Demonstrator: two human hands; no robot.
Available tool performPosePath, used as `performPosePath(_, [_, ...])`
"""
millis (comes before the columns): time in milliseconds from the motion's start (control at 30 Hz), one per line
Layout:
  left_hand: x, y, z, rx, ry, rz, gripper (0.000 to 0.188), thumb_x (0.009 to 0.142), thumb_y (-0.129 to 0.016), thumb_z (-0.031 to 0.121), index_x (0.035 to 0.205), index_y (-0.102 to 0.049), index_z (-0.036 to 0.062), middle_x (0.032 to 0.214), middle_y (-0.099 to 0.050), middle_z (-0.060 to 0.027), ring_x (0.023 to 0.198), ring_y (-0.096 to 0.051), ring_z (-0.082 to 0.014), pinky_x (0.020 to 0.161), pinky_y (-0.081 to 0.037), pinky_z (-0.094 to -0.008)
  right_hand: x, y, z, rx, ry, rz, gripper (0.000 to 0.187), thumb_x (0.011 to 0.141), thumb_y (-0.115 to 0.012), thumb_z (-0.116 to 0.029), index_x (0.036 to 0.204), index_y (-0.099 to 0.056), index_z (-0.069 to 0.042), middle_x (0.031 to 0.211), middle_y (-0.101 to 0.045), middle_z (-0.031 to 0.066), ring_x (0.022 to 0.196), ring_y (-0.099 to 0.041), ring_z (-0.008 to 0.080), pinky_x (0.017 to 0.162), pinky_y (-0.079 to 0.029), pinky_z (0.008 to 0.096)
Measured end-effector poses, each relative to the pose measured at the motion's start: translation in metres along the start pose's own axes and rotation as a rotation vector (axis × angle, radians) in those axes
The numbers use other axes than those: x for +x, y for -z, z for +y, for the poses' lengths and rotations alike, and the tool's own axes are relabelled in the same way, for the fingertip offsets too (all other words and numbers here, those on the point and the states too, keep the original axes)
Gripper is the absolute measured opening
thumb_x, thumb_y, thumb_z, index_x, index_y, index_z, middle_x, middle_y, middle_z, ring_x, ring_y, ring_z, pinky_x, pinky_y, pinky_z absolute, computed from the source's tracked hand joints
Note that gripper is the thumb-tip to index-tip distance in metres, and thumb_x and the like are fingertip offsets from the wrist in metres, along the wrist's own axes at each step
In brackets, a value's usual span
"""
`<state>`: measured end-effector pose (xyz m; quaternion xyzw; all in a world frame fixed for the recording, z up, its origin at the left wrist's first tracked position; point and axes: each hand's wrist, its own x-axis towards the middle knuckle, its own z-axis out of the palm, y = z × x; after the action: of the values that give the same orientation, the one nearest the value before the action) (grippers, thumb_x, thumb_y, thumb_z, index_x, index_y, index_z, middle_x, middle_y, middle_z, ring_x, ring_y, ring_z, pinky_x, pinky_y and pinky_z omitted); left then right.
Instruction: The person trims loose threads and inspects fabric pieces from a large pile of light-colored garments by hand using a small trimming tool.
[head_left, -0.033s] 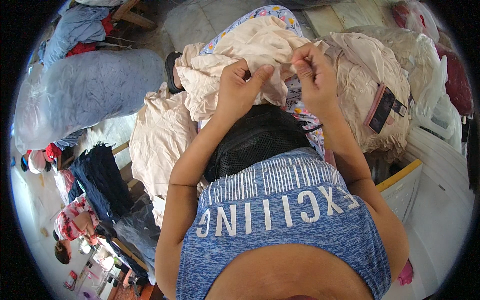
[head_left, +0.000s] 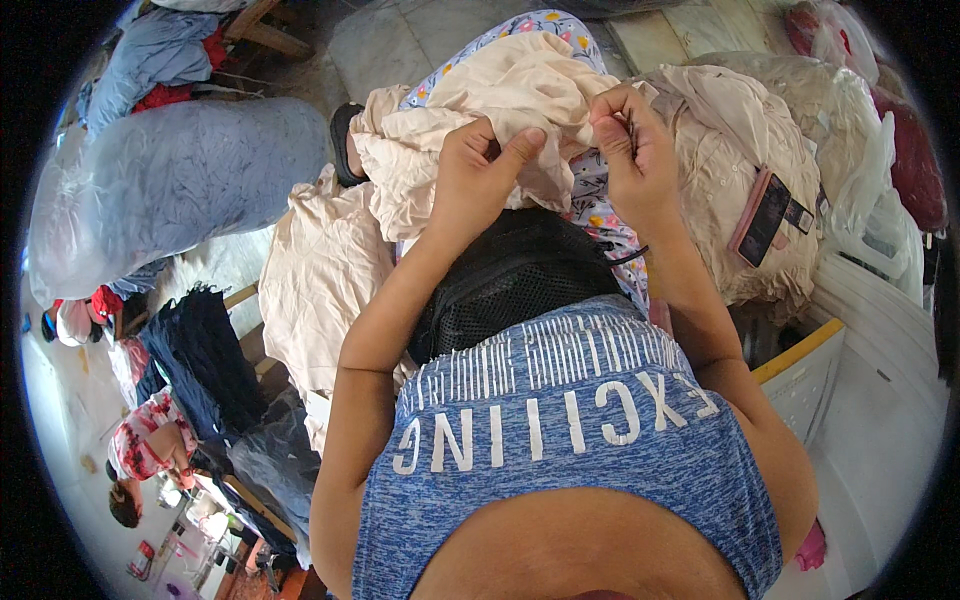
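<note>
A crumpled cream cloth garment [head_left: 530, 75] lies over my lap, on floral fabric [head_left: 560, 25]. My left hand [head_left: 483, 170] is closed on a fold of it, thumb on top and fingers partly hidden beneath the cloth. To its right, my right hand [head_left: 637, 150] pinches the garment's edge between thumb and forefinger. A thin dark object [head_left: 631, 130] shows against the right hand's curled fingers; it is too small to name. Below both hands sits a black mesh bag [head_left: 500, 285] against my waist.
More cream cloth [head_left: 325, 285] hangs at the left. A beige cloth pile [head_left: 715, 150] at the right carries a phone [head_left: 765, 225]. A large plastic-wrapped bundle [head_left: 215, 165] stands far left. A white container with a yellow edge [head_left: 795, 352] is lower right. Another person [head_left: 150, 445] is at lower left.
My right hand has shifted slightly to the right and turned a little. The thin dark object at its fingers now shows. My left hand stays in place.
</note>
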<state>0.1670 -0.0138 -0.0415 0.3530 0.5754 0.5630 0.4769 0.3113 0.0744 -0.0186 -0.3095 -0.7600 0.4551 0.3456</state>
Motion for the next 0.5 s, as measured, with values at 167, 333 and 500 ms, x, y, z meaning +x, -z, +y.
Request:
performPosePath(167, [0.0011,-0.0007,-0.0032,-0.151,0.020,0.013,0.017,0.082,-0.059,0.015,0.087,-0.060,-0.0012,0.080,-0.062,-0.0040,0.068,-0.055,-0.0077,0.061,-0.044,-0.0212,0.0000,0.0013,-0.0079,-0.138,0.090,-0.092,0.011,0.077,-0.057,-0.009,0.086,-0.056,-0.003,0.079,-0.057,0.0100,0.071,-0.058,0.0232,0.063,-0.045,0.0289])
performPosePath(333, [0.0000,-0.0071,0.0055,-0.181,0.020,0.053,0.016,0.080,-0.061,0.014,0.082,-0.061,-0.0020,0.072,-0.061,-0.0025,0.062,-0.052,-0.0047,0.054,-0.041,-0.0190,-0.0038,-0.0014,-0.0040,-0.230,0.135,-0.032,0.014,0.075,-0.060,-0.011,0.088,-0.059,-0.007,0.080,-0.058,0.0063,0.068,-0.060,0.0209,0.055,-0.047,0.0275])
performPosePath(500, [-0.0009,-0.0087,0.0046,0.016,-0.078,0.082,0.014,0.078,-0.062,0.011,0.083,-0.063,-0.0023,0.072,-0.063,-0.0036,0.062,-0.053,-0.0062,0.055,-0.042,-0.0212,-0.0041,0.0001,-0.0037,-0.298,0.147,-0.072,0.014,0.072,-0.060,-0.012,0.085,-0.058,-0.009,0.078,-0.058,0.0033,0.063,-0.059,0.0206,0.052,-0.046,0.0288])
